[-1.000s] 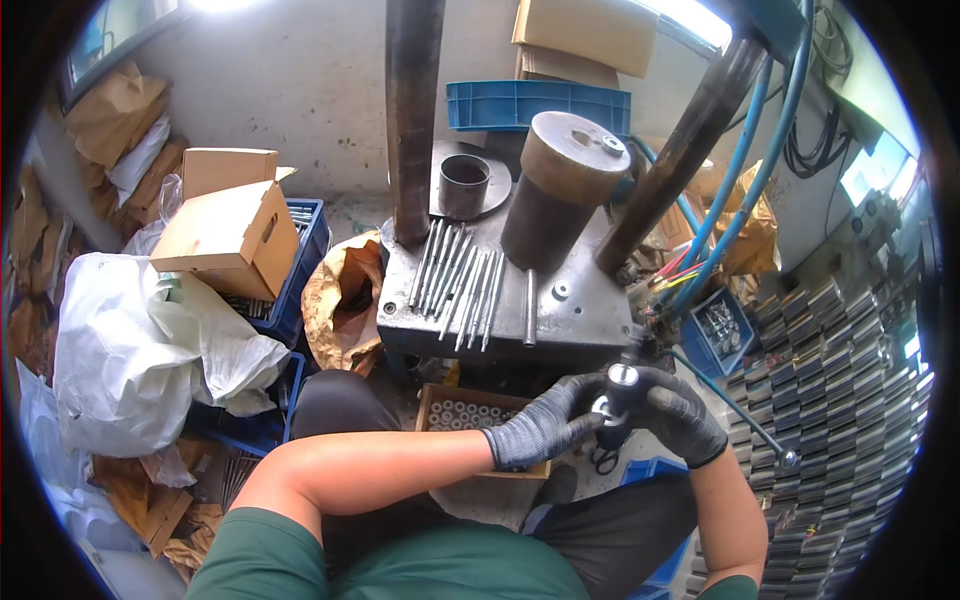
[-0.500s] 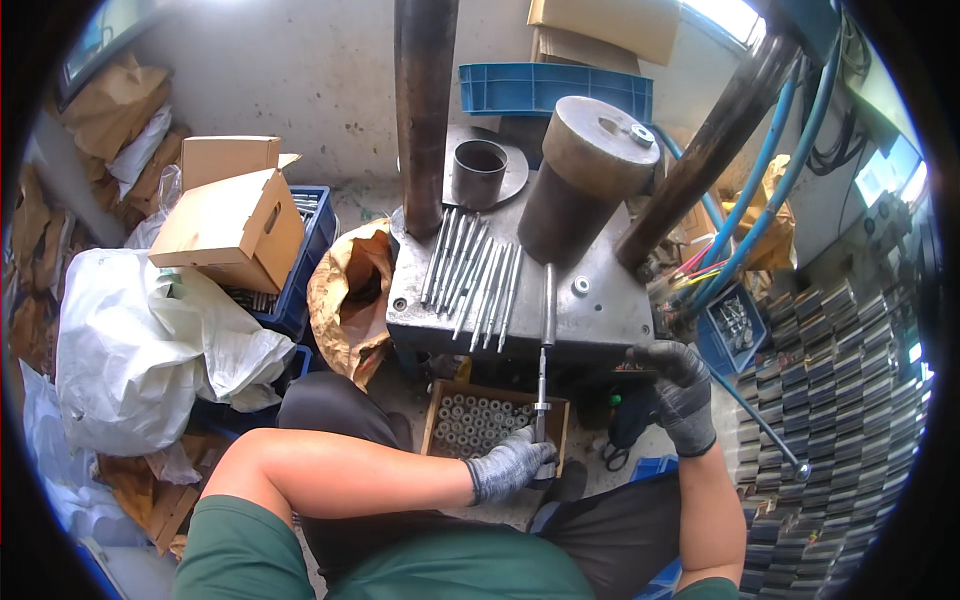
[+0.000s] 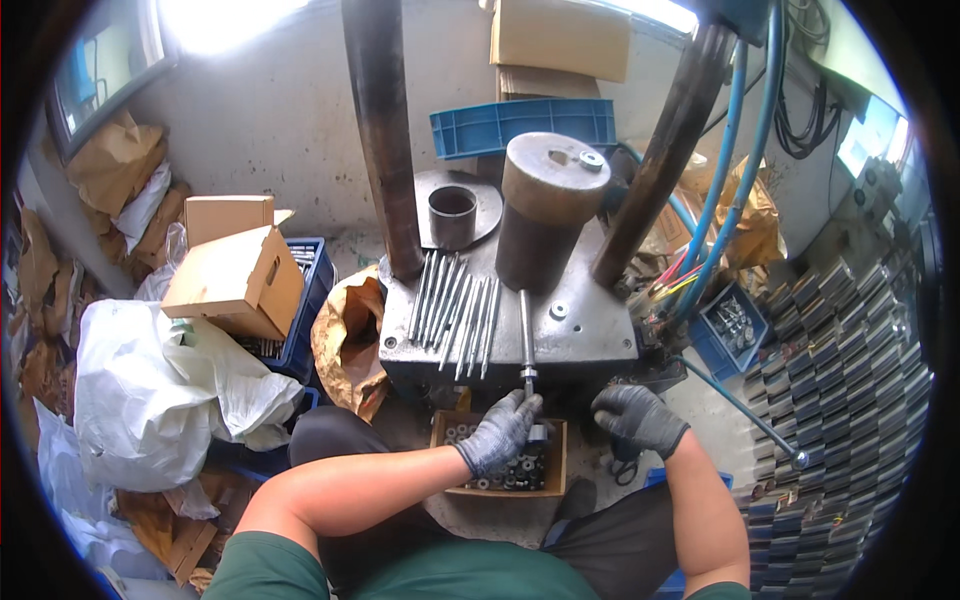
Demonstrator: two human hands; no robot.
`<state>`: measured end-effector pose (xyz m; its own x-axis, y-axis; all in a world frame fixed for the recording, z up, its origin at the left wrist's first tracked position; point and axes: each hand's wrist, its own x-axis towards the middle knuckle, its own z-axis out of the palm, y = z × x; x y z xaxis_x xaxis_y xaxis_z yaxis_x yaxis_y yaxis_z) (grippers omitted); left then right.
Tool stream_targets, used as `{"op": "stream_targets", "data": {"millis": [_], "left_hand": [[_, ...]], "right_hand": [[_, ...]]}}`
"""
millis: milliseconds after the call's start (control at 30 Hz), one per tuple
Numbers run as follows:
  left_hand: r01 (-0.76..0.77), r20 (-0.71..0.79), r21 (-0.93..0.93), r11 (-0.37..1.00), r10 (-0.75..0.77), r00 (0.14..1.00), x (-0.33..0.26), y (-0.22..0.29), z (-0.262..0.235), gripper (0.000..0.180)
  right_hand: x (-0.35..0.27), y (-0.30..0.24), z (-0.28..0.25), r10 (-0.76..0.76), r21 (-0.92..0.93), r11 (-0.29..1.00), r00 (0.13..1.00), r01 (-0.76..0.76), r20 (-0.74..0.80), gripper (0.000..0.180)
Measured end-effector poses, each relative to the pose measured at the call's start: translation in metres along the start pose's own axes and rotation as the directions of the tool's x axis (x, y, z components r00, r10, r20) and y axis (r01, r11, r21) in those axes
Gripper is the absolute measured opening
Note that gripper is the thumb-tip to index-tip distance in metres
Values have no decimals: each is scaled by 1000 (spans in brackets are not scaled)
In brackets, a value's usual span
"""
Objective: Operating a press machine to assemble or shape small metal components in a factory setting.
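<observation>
A long metal rod (image 3: pixel 524 330) lies on the grey steel press table (image 3: pixel 590 335), pointing at a big brown cylinder (image 3: pixel 540 215). My gloved left hand (image 3: pixel 500 432) grips the rod's near end, just over a small brown box (image 3: pixel 553 478) filled with short metal sleeves. My gloved right hand (image 3: pixel 638 418) hovers palm down at the table's front right edge, fingers spread, nothing visible in it. Several more loose rods (image 3: pixel 455 310) lie side by side on the table to the left of the held one.
Two dark press columns (image 3: pixel 385 140) rise from the table, and a steel ring (image 3: pixel 452 215) sits behind. Cardboard boxes (image 3: pixel 235 275), white bags (image 3: pixel 150 390) and a blue crate stand at left. Stacked metal parts (image 3: pixel 850 370), blue hoses and a small blue bin (image 3: pixel 730 325) fill the right.
My hands were together on a small part, then parted. My left hand took a rod and pushed it up onto the press table; my right hand moved to the table's front right edge.
</observation>
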<state>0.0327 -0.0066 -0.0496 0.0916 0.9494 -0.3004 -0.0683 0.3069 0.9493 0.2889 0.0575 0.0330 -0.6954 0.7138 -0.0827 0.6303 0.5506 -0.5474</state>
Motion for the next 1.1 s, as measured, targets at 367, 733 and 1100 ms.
{"op": "stream_targets", "data": {"millis": [367,733,1100], "left_hand": [[-533,-38,-437,725,577,816,-5,126,-13,17],[-626,-191,384,679,722,665,143,326,-45,12],[-427,-255,685,591,743,619,153,335,-27,23]], "right_hand": [[-13,-9,-5,77,-121,991,966,-48,249,35],[12,4,4,71,-126,991,978,-46,197,27],[3,-20,-16,106,-146,986,969,-75,221,31]]}}
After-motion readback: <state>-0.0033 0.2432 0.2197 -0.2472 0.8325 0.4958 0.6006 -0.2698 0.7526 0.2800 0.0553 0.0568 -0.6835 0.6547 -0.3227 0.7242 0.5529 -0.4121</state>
